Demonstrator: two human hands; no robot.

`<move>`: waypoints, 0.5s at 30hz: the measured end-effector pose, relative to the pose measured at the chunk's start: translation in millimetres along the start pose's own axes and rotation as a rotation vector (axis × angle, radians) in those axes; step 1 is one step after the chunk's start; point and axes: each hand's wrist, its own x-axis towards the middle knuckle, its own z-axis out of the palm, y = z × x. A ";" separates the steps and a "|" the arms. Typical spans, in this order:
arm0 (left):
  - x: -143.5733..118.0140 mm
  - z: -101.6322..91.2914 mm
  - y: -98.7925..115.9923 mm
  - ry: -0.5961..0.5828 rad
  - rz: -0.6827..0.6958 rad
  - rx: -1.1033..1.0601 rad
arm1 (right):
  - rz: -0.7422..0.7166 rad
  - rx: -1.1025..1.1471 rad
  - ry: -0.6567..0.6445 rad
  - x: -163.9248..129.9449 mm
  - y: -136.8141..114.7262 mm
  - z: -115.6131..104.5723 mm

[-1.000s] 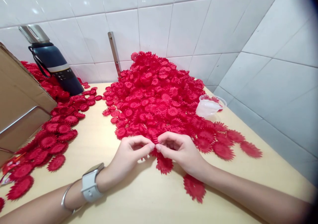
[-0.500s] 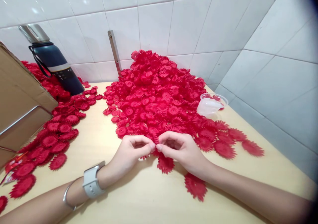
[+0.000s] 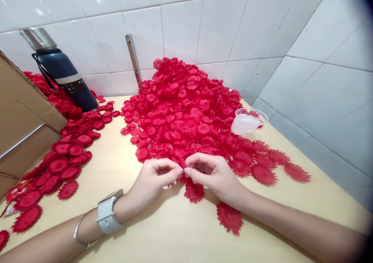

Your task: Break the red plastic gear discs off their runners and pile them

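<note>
My left hand point(image 3: 154, 179) and my right hand point(image 3: 212, 174) meet fingertip to fingertip at the near edge of a big heap of red plastic flower pieces point(image 3: 186, 107). Both pinch one small red flower piece point(image 3: 182, 165) between thumbs and forefingers. Below the fingers a flat red petal disc point(image 3: 193, 192) lies on the wooden table point(image 3: 163, 232). Another red disc point(image 3: 229, 218) lies beside my right wrist. I wear a white watch point(image 3: 108, 216) and a bangle on the left wrist.
A dark blue flask point(image 3: 62, 74) stands at the back left by the tiled wall. A cardboard box point(image 3: 20, 119) sits at the left edge, with more red discs point(image 3: 58, 166) spread beside it. A clear plastic cup point(image 3: 247, 122) lies right of the heap. A metal bar point(image 3: 133, 63) leans on the wall.
Both hands stay pinched on the same red piece, with only slight finger movement. The view has shifted a little.
</note>
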 end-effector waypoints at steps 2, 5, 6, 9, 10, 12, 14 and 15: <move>0.0 -0.1 -0.4 0.001 0.005 -0.001 | 0.000 0.007 -0.004 -0.2 -0.3 0.2; -0.1 0.4 -0.2 -0.002 0.010 -0.009 | -0.002 0.006 -0.002 -0.2 -0.5 0.8; -0.3 0.6 -0.1 0.001 0.009 -0.008 | -0.005 0.001 -0.001 -0.2 -0.5 0.9; -0.9 1.1 0.5 0.012 0.003 0.001 | -0.016 -0.019 -0.003 -0.1 -0.2 0.7; -1.1 1.1 0.6 0.014 0.000 0.005 | -0.019 -0.022 -0.004 -0.1 -0.1 0.5; -1.1 1.0 0.6 0.016 -0.004 0.009 | -0.020 -0.023 -0.005 0.0 -0.2 0.3; -1.0 0.9 0.3 0.017 -0.005 0.009 | -0.018 -0.023 -0.006 0.2 -0.4 0.3; -0.9 0.9 0.1 0.017 -0.005 0.006 | -0.016 -0.022 -0.007 0.3 -0.6 0.5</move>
